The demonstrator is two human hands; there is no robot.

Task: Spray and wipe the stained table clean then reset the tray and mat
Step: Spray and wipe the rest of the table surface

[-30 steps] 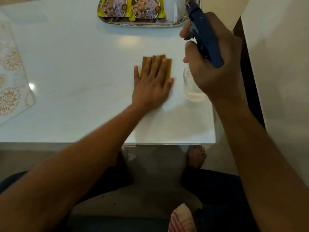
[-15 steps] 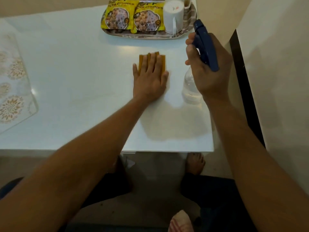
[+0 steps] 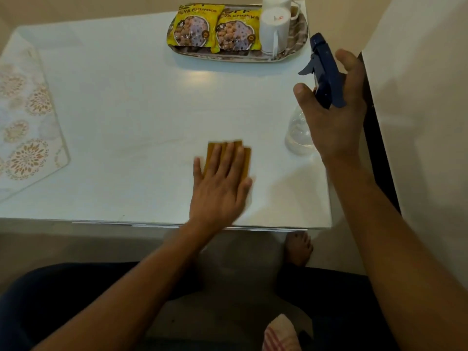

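My left hand (image 3: 219,183) lies flat with straight fingers on a mustard-yellow cloth (image 3: 247,158), pressing it onto the white table (image 3: 126,110) near the front edge. My right hand (image 3: 334,117) grips the neck of a clear spray bottle (image 3: 297,135) with a blue trigger head (image 3: 325,72) at the table's right side; the bottle's base seems to rest on the table. A faint streak crosses the surface left of the cloth. The metal tray (image 3: 296,50) stands at the back. The patterned mat (image 3: 25,122) lies at the left edge.
On the tray lie two yellow snack packets (image 3: 215,29) and two white mugs (image 3: 274,29). A light wall with a dark edge (image 3: 374,127) runs close along the table's right side. My legs and a bare foot (image 3: 298,249) show below the table, and a striped cloth (image 3: 278,335) lies near my lap.
My left hand has slid the cloth back toward the front edge of the table. My right hand has kept hold of the spray bottle at the right. My view has tilted upward.
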